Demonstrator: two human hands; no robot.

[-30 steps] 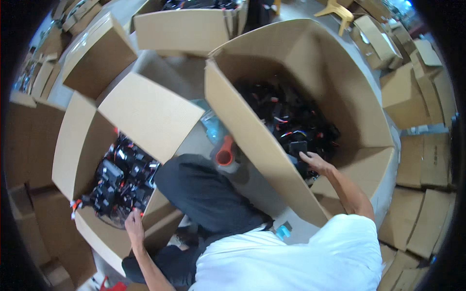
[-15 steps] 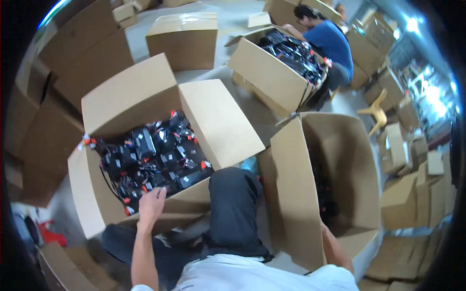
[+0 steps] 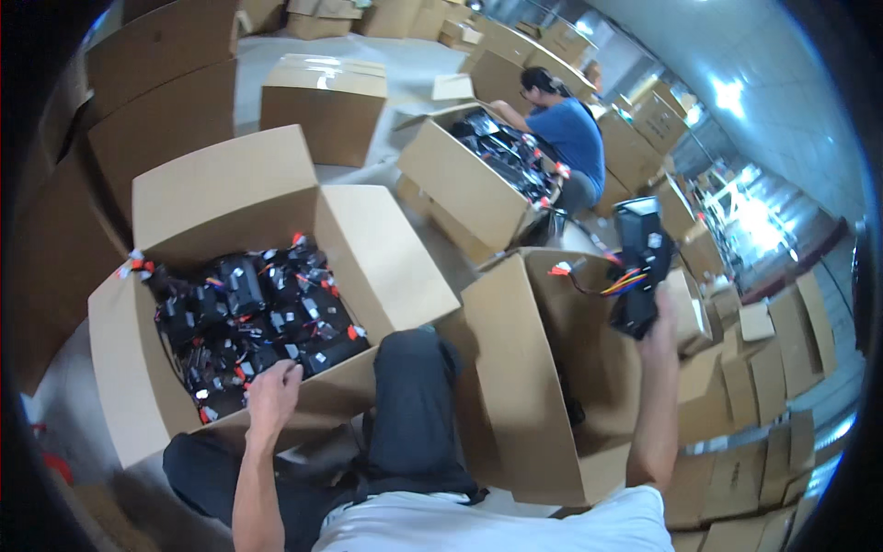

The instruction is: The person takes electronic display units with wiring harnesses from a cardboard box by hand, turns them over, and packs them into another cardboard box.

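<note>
Holding a black plastic device (image 3: 641, 262) by the open mouth of the right-hand carton (image 3: 515, 386), your right hand (image 3: 660, 322) grips its lower end. Your knee (image 3: 416, 373) stands between that and the left-hand carton (image 3: 127, 377); beyond, a co-worker (image 3: 572, 143) sits at another filled carton (image 3: 460, 184). Cardboard flaps (image 3: 391, 258) splay outward around heaped black units (image 3: 244, 290). Your left hand (image 3: 275, 396) curls at the near rim there; whether it pinches anything is hard to tell. Coloured wires (image 3: 625, 281) loop off the device's boxy body.
</note>
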